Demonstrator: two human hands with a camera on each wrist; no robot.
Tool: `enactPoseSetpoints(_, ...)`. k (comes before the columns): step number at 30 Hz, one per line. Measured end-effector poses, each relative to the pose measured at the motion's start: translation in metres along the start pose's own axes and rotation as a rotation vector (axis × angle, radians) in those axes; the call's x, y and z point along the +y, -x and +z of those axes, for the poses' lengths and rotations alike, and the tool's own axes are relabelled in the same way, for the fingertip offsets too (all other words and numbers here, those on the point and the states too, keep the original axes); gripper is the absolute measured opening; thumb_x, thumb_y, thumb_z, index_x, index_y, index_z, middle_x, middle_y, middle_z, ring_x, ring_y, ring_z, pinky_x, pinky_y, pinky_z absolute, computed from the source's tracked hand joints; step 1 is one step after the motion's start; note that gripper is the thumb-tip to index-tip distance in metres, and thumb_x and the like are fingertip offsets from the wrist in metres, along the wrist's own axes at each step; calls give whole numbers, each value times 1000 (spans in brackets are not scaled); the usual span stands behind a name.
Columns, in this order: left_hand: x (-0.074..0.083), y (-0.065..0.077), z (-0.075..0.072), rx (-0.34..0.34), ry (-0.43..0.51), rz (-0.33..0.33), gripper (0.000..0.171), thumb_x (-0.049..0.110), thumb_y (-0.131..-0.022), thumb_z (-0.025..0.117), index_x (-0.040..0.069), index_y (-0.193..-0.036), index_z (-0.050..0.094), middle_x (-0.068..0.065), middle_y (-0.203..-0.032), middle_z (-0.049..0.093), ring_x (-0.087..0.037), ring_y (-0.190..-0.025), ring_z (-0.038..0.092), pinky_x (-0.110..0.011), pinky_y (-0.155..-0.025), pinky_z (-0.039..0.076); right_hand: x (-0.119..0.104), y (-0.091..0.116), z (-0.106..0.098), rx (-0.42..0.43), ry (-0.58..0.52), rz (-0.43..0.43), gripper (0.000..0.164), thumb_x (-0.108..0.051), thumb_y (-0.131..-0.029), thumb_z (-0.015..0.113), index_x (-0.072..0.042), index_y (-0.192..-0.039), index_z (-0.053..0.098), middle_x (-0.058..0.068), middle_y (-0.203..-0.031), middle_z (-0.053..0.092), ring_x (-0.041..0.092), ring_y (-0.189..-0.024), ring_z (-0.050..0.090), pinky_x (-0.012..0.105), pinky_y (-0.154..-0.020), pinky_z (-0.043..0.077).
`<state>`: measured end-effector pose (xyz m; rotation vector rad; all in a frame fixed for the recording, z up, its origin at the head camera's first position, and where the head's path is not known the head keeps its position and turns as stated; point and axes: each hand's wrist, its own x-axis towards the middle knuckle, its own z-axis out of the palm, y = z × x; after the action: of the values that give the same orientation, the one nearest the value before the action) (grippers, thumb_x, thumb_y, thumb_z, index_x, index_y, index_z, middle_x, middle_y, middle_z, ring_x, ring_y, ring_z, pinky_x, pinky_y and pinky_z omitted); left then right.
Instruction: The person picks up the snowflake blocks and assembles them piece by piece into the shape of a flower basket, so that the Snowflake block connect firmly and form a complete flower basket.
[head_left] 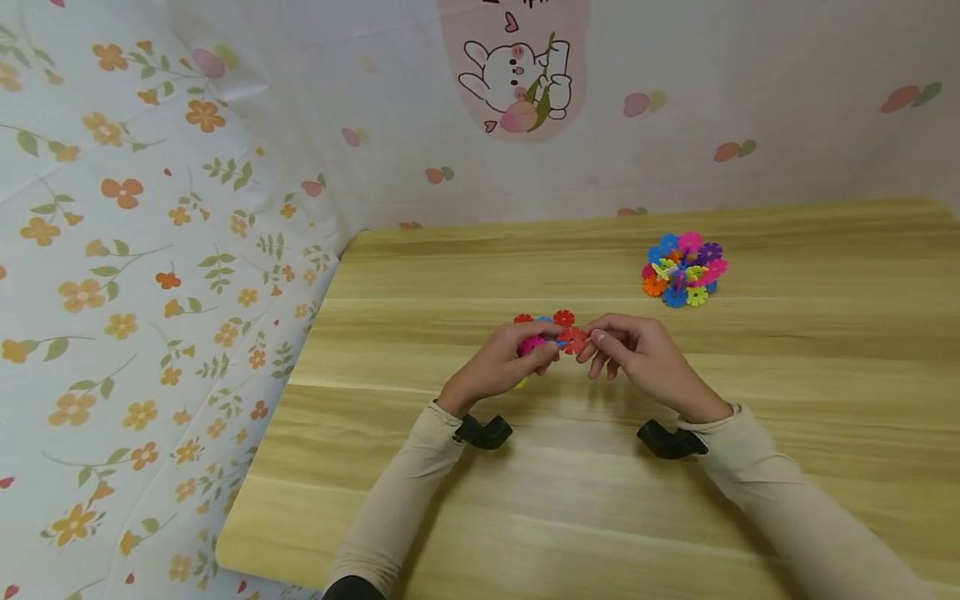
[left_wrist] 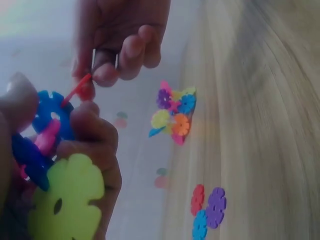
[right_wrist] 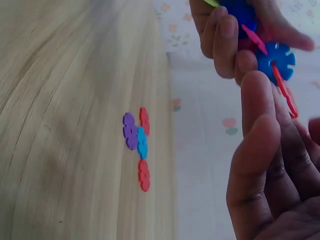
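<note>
My left hand [head_left: 498,358] grips a joined cluster of notched plastic flower discs. In the left wrist view the cluster shows a yellow disc [left_wrist: 70,200], a dark blue disc [left_wrist: 31,162], a pink one [left_wrist: 48,136] and a brighter blue disc [left_wrist: 47,115] by the thumb. A red flower disc [head_left: 573,340] stands out from this blue disc, its edge set into it. At the red disc's outer edge, my right hand [head_left: 641,354] pinches with thumb and fingertips, the other fingers loosely bent. Part of the cluster is hidden by the left fingers.
Behind the hands, loose flower discs lie flat on the wooden table [head_left: 787,358], among them a purple disc [right_wrist: 130,131], a light blue disc [right_wrist: 142,142] and a red disc [right_wrist: 144,175]. A multicoloured assembled piece [head_left: 684,271] stands farther back on the right.
</note>
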<state>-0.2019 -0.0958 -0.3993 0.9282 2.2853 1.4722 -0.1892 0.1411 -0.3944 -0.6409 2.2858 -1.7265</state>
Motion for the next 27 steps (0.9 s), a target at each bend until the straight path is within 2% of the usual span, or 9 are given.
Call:
enactPoseSetpoints(4,4,2,-2,0,-13,2,31,13,-101,57,-3,-128,59,-20,-81,63,-37,-73,60,-21,-59,45,1,-3,-4,-35,12,0,22,-13,-105,48,0,-108,65,17,-89,71,30,-70,68,38,-57,56)
enactPoseSetpoints(8,3,3,-3,5,17,18,26,13,-102,54,-2,-123,60,-17,-79,62,-35,-69,59,-30,-59,49,4,-18,-12,-104,93,66,21,-12,-104,50,1,-105,66,22,-89,69,32,-71,68,38,-58,57)
enactPoseSetpoints(12,0,5,-4,22,105,-13,24,16,-106,47,2,-119,60,-11,-73,59,-29,-60,55,-41,-54,50,14,-42,-15,-173,314,113,17,-8,-101,54,0,-105,68,17,-89,71,26,-68,68,33,-58,54)
enactPoseSetpoints(15,-1,5,-4,38,143,-42,23,18,-106,47,4,-119,60,-10,-71,56,-21,-56,51,-36,-51,48,22,-60,-10,-188,513,83,18,-6,-96,59,2,-111,67,15,-93,71,22,-70,65,33,-63,52)
enactPoseSetpoints(18,-2,7,-5,55,155,-43,23,18,-104,51,6,-122,60,-9,-70,54,-19,-55,47,-29,-50,44,28,-74,3,-193,719,48,32,-14,-90,69,1,-118,65,17,-101,67,24,-81,62,39,-69,54)
enactPoseSetpoints(21,-1,8,-4,64,171,-29,24,17,-103,53,6,-123,61,-9,-71,55,-20,-55,48,-28,-51,43,30,-83,13,-196,844,25,36,-21,-86,75,-1,-115,67,19,-101,61,29,-86,57,45,-70,55)
enactPoseSetpoints(24,1,8,-4,63,171,-17,24,18,-103,53,7,-122,61,-9,-73,58,-21,-54,48,-28,-51,42,32,-85,17,-184,866,8,24,-17,-85,75,1,-100,68,18,-95,59,29,-84,55,44,-70,54)
enactPoseSetpoints(27,3,7,-4,58,162,-24,23,19,-104,52,8,-122,62,-8,-74,62,-20,-53,47,-27,-50,40,35,-84,16,-164,848,-30,23,-10,-81,78,4,-95,65,18,-91,61,31,-83,56,44,-74,53)
